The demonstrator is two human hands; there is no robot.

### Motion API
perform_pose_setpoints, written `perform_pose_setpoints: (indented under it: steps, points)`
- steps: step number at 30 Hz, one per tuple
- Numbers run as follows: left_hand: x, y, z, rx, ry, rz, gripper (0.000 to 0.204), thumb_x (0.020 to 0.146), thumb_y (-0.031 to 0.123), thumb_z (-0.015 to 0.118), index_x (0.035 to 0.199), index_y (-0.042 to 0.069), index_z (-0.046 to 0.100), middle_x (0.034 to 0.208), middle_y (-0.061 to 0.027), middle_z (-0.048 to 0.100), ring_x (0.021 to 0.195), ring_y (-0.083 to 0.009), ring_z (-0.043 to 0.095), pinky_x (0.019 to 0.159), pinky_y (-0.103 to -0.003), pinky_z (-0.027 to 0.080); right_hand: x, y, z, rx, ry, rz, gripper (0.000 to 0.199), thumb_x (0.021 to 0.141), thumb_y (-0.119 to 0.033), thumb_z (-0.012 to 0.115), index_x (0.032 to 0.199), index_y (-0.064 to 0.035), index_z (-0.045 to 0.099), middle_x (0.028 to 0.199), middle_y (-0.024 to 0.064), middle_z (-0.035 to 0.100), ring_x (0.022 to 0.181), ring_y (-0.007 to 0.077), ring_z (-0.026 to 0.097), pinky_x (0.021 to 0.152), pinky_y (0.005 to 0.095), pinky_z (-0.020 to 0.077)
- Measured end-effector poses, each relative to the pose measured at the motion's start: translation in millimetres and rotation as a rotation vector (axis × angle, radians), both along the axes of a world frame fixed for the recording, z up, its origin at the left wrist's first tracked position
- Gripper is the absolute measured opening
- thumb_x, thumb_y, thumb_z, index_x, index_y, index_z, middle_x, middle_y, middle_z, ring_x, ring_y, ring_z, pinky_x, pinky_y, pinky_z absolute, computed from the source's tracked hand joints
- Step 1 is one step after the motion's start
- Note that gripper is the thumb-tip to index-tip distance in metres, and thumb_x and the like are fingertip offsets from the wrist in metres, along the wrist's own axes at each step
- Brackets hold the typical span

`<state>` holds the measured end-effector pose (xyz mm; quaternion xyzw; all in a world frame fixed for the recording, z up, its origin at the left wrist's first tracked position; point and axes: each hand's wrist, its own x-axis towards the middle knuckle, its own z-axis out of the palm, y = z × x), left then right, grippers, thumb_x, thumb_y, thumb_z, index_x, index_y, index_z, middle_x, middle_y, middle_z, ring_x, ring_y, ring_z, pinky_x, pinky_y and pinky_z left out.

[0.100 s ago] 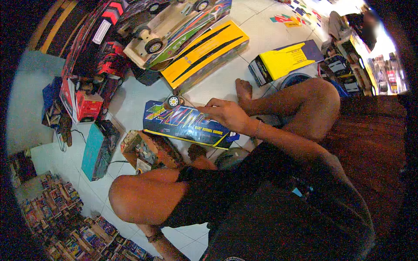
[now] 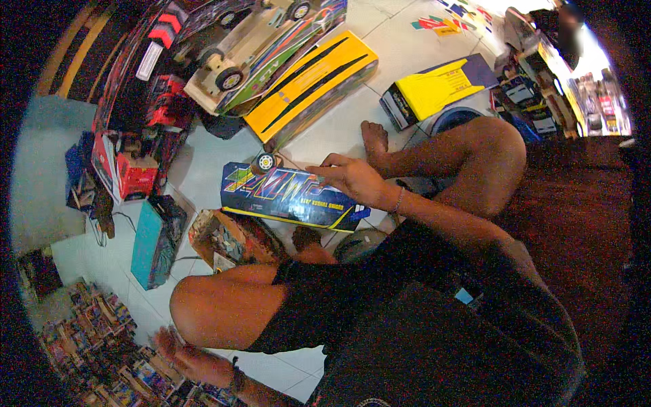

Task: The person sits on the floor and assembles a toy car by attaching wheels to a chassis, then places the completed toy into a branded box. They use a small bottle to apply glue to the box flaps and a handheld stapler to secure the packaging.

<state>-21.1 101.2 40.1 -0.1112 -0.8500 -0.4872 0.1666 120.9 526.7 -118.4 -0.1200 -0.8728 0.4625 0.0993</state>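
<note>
I sit cross-legged on a pale tiled floor. My right hand (image 2: 349, 178) reaches out over a long blue toy-car body shell (image 2: 285, 197) with yellow and multicoloured graphics. Its fingers are loosely spread at the shell's top edge and grip nothing. A small black wheel with a white hub (image 2: 264, 163) sits at the shell's upper left corner. My left hand (image 2: 175, 349) is low at my left side beside my knee. It is blurred, with its fingers apart, over a pile of colourful boxes (image 2: 95, 339).
A yellow car shell with black stripes (image 2: 312, 85) and a large white model car (image 2: 237, 61) lie ahead. A yellow and blue box (image 2: 434, 88) is at the right, with a teal box (image 2: 152, 241), an open carton (image 2: 227, 237) and red parts (image 2: 132, 173) at the left.
</note>
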Motion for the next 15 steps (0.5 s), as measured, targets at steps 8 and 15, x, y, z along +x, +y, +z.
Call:
perform_pose_setpoints:
  steps: [8,15]
  points:
    - [104.0,241.4,-69.7,0.532,-0.83,-0.482,0.035,0.094,0.015,0.058,0.127,0.004,0.051,0.122,-0.0094,0.058,0.102,-0.02,0.059,0.086,-0.032,0.05,21.1,8.4,-15.1,0.057,-0.011,0.074,0.04,0.092,-0.013,0.056,0.131,-0.0153,0.059,0.103,0.0135,0.061,0.088,0.0322,0.064,0.081,0.0385,0.052]
    - [147.7,265.7,-184.9,0.748,-1.421,-0.406,0.041,0.097,0.024,0.06,0.132,0.006,0.049,0.126,-0.0079,0.058,0.113,-0.0205,0.058,0.097,-0.037,0.049,46.2,21.2,-33.9,0.212,-0.177,0.324,0.04,0.093,-0.021,0.047,0.132,-0.0174,0.058,0.11,0.0141,0.061,0.098,0.0327,0.063,0.079,0.0416,0.0553]
